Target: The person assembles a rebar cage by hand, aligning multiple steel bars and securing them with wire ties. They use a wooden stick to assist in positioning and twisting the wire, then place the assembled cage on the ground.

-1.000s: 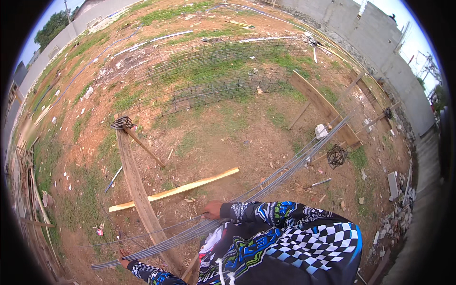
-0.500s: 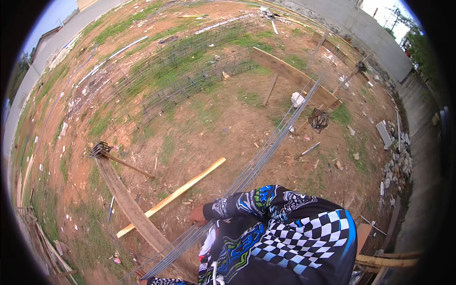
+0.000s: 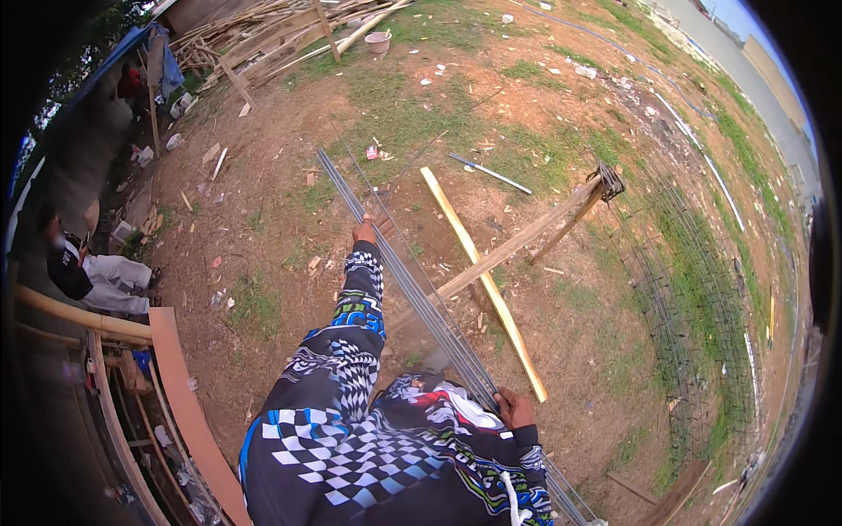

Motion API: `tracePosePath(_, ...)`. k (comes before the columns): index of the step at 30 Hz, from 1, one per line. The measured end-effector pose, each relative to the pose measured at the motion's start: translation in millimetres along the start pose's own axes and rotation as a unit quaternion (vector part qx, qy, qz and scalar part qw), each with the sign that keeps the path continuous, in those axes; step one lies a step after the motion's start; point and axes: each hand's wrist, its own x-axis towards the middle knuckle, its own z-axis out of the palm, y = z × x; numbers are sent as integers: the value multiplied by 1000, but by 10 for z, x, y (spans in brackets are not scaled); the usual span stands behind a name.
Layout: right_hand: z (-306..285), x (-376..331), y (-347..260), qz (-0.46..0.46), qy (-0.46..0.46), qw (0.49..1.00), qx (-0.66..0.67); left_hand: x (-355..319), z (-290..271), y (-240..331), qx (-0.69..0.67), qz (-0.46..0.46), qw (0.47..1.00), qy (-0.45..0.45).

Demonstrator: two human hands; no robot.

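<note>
A bundle of long, thin grey steel rods (image 3: 436, 324) runs slantwise past my body, from the upper left to the lower right. My left hand (image 3: 372, 230) is closed around the rods near their far end, with the arm stretched out. Closer to my body, my right hand (image 3: 514, 408) grips the same bundle, its fingers partly hidden. Beneath the rods lies a raised wooden board (image 3: 504, 250) on a post, with dark bent wire rings (image 3: 607, 181) hung on its end. One thinner rod (image 3: 395, 223) sits a little apart from the bundle.
A pale loose plank (image 3: 484, 282) lies on the ground beyond the rods, near a grey tube (image 3: 491, 174). Steel rebar cages (image 3: 671, 324) rest on grass at right. Another person (image 3: 101, 272) sits at left, behind a brown panel (image 3: 197, 421). A bucket (image 3: 378, 42) stands far off.
My view and body have swung left, toward the rods' other end. My left hand now shows far out on the bundle; both hands remain on the rods.
</note>
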Motion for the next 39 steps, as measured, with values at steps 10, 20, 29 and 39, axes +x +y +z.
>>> tracePosePath(10, -445, -525, 552, 20, -74, 992, -99, -115, 110, -8, -49, -15, 998, -36)
tracePosePath(20, -28, 325, -179, 7, -61, 996, 63, -282, 203, 90, -107, -56, 991, -62)
tracePosePath(29, 387, 562, -404, 29, 21, 982, 188, -287, 61, 171, -107, -55, 992, -40)
tracePosePath(39, 472, 613, -312, 27, 48, 991, 124, -481, 322, 258, -62, -41, 997, 25)
